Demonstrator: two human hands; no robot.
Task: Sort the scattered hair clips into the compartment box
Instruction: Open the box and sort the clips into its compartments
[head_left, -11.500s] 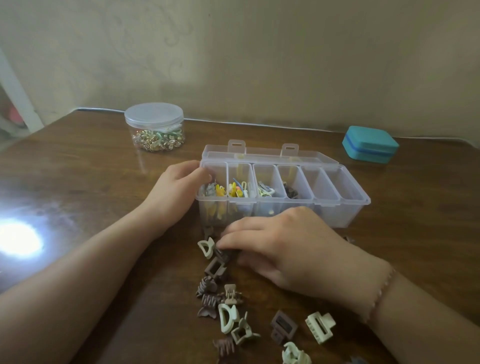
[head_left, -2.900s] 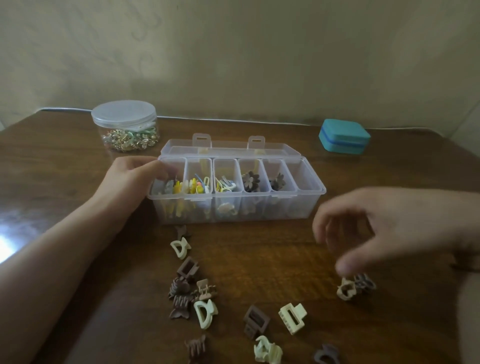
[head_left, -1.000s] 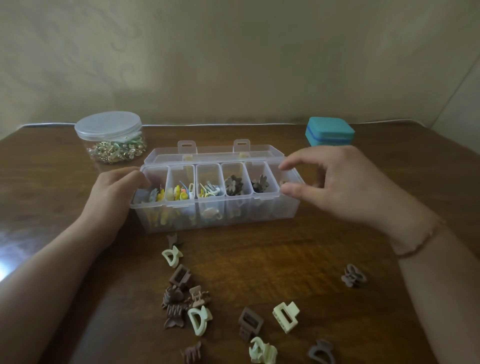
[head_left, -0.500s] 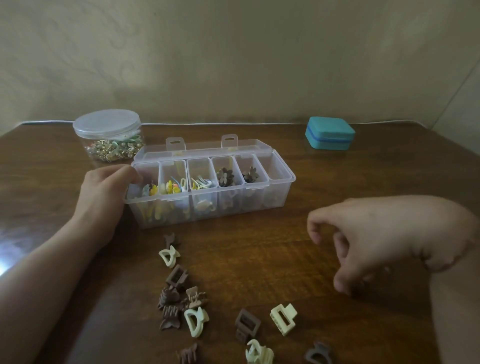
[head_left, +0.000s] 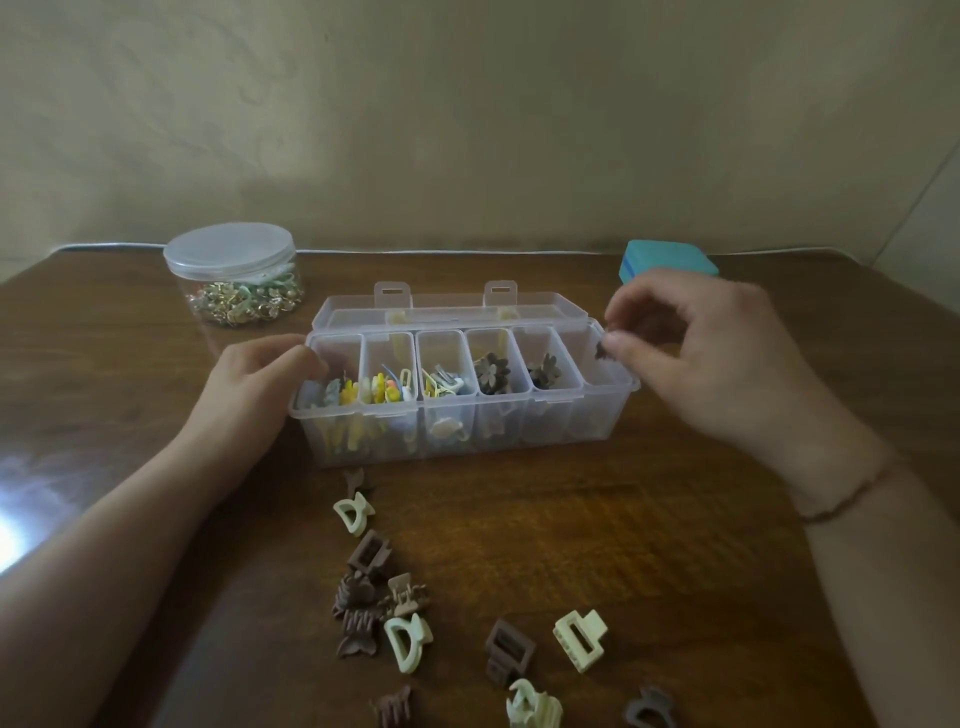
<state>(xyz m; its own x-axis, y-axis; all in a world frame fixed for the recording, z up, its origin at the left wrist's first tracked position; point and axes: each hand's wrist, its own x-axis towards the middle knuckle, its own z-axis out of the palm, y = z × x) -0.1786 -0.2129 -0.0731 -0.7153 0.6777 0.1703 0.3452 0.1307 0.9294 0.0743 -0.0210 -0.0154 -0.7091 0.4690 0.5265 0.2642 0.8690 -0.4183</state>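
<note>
The clear compartment box (head_left: 613, 415) stands open in the middle of the table, lid folded back. Its left compartments hold colourful clips, and two further right hold brown flower clips (head_left: 492, 373). My left hand (head_left: 249, 395) rests against the box's left end, fingers on the rim. My right hand (head_left: 711, 348) hovers over the rightmost compartment and pinches a small brown clip (head_left: 601, 350) between thumb and finger. Several brown and cream claw clips (head_left: 410, 642) lie scattered in front of the box.
A round clear jar (head_left: 234, 275) with a lid, full of small metal pieces, stands at the back left. A teal case (head_left: 670, 257) sits at the back right, partly behind my right hand. A wall runs along the table's far edge.
My right hand came down to the right part of the table, took a brown clip and rose with it to the box's right end. The left hand stayed on the box.
</note>
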